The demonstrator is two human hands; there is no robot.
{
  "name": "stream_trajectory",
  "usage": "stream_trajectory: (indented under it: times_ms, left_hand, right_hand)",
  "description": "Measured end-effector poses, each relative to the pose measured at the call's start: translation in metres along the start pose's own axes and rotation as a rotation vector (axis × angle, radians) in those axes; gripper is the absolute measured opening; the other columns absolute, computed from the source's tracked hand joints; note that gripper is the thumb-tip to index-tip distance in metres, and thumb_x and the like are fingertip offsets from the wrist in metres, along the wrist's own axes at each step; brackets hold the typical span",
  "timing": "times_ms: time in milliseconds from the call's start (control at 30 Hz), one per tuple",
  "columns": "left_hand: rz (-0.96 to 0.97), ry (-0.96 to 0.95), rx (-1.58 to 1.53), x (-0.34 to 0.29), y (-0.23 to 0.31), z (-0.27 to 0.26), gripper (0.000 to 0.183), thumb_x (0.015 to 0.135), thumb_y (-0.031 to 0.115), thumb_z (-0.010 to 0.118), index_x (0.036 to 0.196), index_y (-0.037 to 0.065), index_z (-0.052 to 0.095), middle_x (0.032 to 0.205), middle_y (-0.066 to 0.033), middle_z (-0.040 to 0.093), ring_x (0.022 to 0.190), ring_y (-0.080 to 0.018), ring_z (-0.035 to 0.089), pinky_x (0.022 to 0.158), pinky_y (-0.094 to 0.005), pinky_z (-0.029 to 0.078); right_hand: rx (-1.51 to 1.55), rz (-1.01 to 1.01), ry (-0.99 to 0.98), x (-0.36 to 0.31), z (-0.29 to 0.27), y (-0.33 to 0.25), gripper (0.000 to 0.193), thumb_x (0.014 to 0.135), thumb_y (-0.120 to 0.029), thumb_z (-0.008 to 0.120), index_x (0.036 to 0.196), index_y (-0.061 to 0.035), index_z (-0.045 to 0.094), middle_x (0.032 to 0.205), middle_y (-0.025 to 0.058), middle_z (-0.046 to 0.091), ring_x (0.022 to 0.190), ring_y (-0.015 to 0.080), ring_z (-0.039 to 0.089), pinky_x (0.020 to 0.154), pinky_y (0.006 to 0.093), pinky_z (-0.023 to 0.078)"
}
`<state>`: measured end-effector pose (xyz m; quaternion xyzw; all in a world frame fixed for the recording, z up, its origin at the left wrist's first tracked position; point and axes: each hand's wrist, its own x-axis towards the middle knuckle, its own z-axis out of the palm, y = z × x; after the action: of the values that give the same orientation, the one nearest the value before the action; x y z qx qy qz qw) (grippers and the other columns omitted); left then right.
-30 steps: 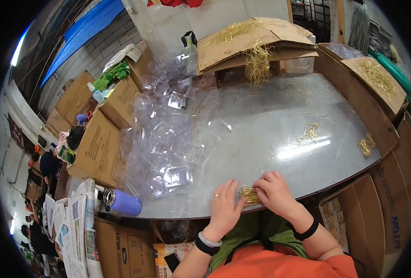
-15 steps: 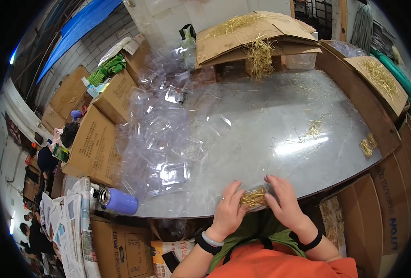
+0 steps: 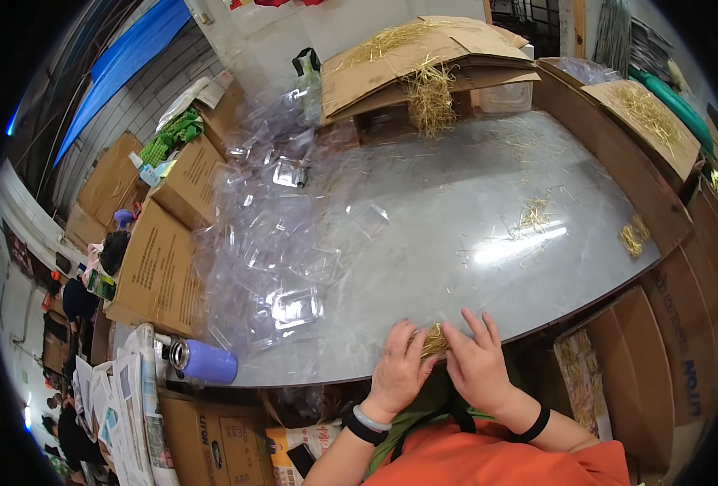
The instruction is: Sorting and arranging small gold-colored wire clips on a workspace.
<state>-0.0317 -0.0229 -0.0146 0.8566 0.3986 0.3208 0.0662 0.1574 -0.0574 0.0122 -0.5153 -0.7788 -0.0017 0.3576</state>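
Observation:
A small bundle of thin gold wire-like pieces (image 3: 434, 341) is between my hands at the table's near edge. My left hand (image 3: 397, 370) closes against its left side, fingers together and thumb near the bundle. My right hand (image 3: 480, 364) holds its right side with the thumb and nearest finger, while its other fingers stretch up and away. Any casing around the bundle is mostly hidden by my fingers. Left of my hands, many clear plastic boxes (image 3: 296, 306) lie heaped on the grey table (image 3: 391, 283).
A purple bottle (image 3: 211, 361) lies at the near left edge, beside stacked newspapers (image 3: 136, 405). Cardboard boxes (image 3: 163, 271) line the left. More gold pieces lie on the table (image 3: 534, 215), in small bundles (image 3: 634, 236), and over a cardboard cover (image 3: 383, 65) at the back.
My right hand has shifted left and closer to my left hand, covering more of the gold bundle. The whole view has shifted slightly.

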Motion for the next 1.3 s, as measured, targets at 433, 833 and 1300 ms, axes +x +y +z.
stream_trajectory:
  times_ms: [433, 833, 1300]
  left_hand:
    - [-0.021, 0.070, -0.018, -0.002, -0.002, 0.000, 0.047, 0.094, 0.020, 0.069, 0.131, -0.004, 0.056, 0.128, -0.0209, 0.053, 0.129, -0.0432, 0.050, 0.107, -0.0476, 0.045]
    - [-0.066, 0.088, -0.195, 0.003, -0.006, -0.007, 0.041, 0.094, 0.008, 0.066, 0.133, -0.001, 0.059, 0.131, -0.0194, 0.061, 0.131, -0.0422, 0.053, 0.108, -0.0482, 0.044]
    - [-0.146, 0.100, -0.481, -0.003, -0.015, -0.009, 0.083, 0.106, 0.061, 0.020, 0.149, -0.008, 0.040, 0.146, -0.0304, 0.048, 0.138, -0.0448, 0.046, 0.114, -0.0470, 0.037]
  right_hand:
    - [0.459, 0.188, -0.054, 0.014, 0.010, 0.008, 0.052, 0.090, -0.014, 0.069, 0.138, -0.0007, 0.053, 0.142, 0.0190, 0.055, 0.135, 0.0388, 0.048, 0.113, 0.0507, 0.036]
    - [0.096, -0.029, -0.166, 0.016, 0.016, 0.011, 0.064, 0.090, -0.031, 0.073, 0.142, -0.0021, 0.049, 0.146, 0.0147, 0.050, 0.141, 0.0374, 0.041, 0.118, 0.0594, 0.027]
    - [-0.063, -0.013, -0.101, 0.019, 0.018, -0.015, 0.073, 0.084, -0.039, 0.078, 0.141, -0.0038, 0.051, 0.147, 0.0247, 0.043, 0.136, 0.0464, 0.041, 0.115, 0.0598, 0.030]
